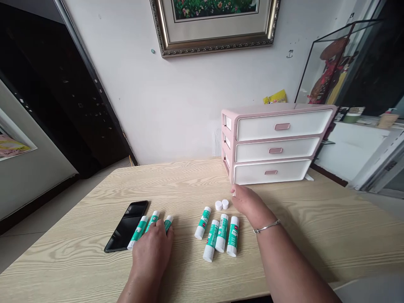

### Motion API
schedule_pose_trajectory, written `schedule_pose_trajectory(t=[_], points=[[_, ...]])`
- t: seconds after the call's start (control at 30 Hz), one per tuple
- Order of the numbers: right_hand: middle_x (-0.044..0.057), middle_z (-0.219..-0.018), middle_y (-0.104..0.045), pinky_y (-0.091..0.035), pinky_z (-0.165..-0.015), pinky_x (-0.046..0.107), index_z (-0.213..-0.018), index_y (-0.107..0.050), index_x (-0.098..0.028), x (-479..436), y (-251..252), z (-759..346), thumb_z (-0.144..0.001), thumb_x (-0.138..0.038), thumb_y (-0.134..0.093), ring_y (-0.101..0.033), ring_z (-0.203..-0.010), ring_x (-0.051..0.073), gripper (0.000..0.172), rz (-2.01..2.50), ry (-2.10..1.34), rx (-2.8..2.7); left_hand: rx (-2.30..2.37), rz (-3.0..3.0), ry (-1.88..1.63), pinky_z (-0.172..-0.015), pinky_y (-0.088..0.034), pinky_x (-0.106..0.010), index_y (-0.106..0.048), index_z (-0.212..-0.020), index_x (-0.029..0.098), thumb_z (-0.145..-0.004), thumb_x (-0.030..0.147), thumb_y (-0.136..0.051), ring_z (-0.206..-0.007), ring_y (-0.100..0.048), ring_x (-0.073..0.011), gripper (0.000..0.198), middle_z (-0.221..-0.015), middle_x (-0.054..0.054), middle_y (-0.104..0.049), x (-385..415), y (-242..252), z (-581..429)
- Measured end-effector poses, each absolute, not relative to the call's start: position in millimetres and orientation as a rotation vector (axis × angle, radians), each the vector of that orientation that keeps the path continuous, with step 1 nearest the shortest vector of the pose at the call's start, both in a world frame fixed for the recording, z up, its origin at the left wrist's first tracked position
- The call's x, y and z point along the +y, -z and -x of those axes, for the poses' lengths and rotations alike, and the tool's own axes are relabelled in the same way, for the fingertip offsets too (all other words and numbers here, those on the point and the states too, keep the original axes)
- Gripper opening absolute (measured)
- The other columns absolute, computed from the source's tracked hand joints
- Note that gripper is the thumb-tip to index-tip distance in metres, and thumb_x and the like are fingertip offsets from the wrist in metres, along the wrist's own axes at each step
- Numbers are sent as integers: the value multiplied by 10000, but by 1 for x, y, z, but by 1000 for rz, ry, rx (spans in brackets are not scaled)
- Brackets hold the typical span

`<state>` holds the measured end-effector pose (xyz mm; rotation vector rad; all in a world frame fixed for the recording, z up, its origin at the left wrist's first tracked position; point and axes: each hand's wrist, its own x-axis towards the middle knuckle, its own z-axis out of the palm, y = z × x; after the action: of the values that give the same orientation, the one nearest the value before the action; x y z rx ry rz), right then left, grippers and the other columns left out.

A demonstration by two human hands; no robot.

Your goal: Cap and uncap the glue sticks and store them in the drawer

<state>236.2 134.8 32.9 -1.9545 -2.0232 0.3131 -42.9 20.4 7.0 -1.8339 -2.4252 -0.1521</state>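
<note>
My left hand [154, 240] is closed around a green and white glue stick [168, 221], whose upper end shows past the fingers. Two more glue sticks lie on the left of that hand, one nearer [139, 229] the phone and one partly under my knuckles [153, 219]. My right hand [244, 201] is pinched near the drawer unit, with a small bit of white, probably a cap, showing at the fingertips. Two white caps [221, 205] stand side by side just left of it. Several other glue sticks [222, 233] lie below the caps, between my hands.
A black phone [128, 225] lies at the left of the wooden table [176, 176]. At the back right stands a pink and white drawer unit [275, 150], with a yellow packet [276, 97] behind it. A framed picture [217, 45] hangs on the wall.
</note>
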Motion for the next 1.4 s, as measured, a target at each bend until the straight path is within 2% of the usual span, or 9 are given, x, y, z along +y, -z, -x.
schedule_pose_trajectory(t=[0.17, 0.33, 0.6, 0.7, 0.83, 1.0, 1.1, 1.23, 1.4], points=[[173, -1172, -715, -440, -815, 310, -1157, -696, -147, 136, -25, -234, -881, -91, -505, -665, -1072, 267, 340, 1934, -356, -2096, -2348, 1797, 197, -740, -525, -375, -670, -1095, 177, -985, 393, -415, -1045, -691, -318, 351, -1254, -183, -687, 20, -4, 45], [140, -1194, -714, -440, -835, 299, -1177, -696, -169, 138, -18, -231, -852, -69, -539, -661, -1095, 253, 374, 1894, -402, -2157, -2335, 1747, 206, -846, -509, -371, -643, -1198, 149, -992, 373, -423, -1084, -669, -309, 375, -1215, -174, -687, 25, 1, 52], [167, -1199, -707, -445, -826, 307, -1214, -675, -147, 137, -26, -226, -865, -88, -497, -666, -1078, 261, 396, 1894, -440, -2141, -2182, 1756, 447, -937, -463, -356, -664, -1209, 194, -1001, 403, -397, -1106, -628, -294, 398, -1177, -144, -677, 22, 4, 53], [178, -1210, -698, -444, -844, 317, -1237, -659, -135, 133, -36, -223, -881, -93, -458, -657, -1103, 270, 411, 1908, -441, -2101, -2165, 1958, 642, -868, -473, -328, -685, -1135, 233, -987, 416, -421, -1048, -647, -264, 353, -1165, -109, -684, 25, 2, 44], [152, -1188, -714, -440, -858, 301, -1236, -663, -148, 131, -39, -221, -878, -82, -458, -650, -1117, 257, 417, 1891, -463, -2085, -2288, 2265, 748, -712, -451, -306, -698, -1039, 229, -962, 449, -453, -854, -663, -224, 338, -974, -69, -709, 35, -2, 26], [170, -1192, -709, -445, -880, 315, -1276, -635, -132, 134, -34, -222, -896, -94, -439, -653, -1118, 267, 428, 1878, -420, -2047, -2336, 2324, 732, -706, -411, -306, -686, -1097, 221, -920, 456, -516, -844, -669, -228, 340, -1018, -85, -714, 39, -7, 0], [154, -1247, -690, -442, -902, 322, -1303, -618, -149, 131, -38, -220, -913, -133, -437, -645, -1130, 266, 431, 1833, -323, -1962, -2312, 2337, 664, -696, -402, -315, -695, -1035, 220, -893, 476, -545, -812, -666, -233, 330, -1049, -97, -706, 37, -9, -13], [95, -1163, -732, -445, -889, 281, -1236, -661, -185, 123, -47, -213, -902, -160, -467, -659, -1087, 222, 387, 1722, -295, -1909, -2307, 2367, 570, -687, -395, -307, -700, -868, 220, -865, 389, -561, -822, -654, -232, 219, -967, -86, -701, 35, -11, -19], [62, -1057, -764, -457, -856, 268, -1117, -708, -184, 117, -43, -204, -870, -137, -465, -684, -989, 198, 350, 1545, -311, -1918, -2424, 2321, 748, -719, -412, -295, -716, -883, 217, -839, 327, -588, -837, -647, -211, 174, -928, -57, -710, 38, -7, -9]])
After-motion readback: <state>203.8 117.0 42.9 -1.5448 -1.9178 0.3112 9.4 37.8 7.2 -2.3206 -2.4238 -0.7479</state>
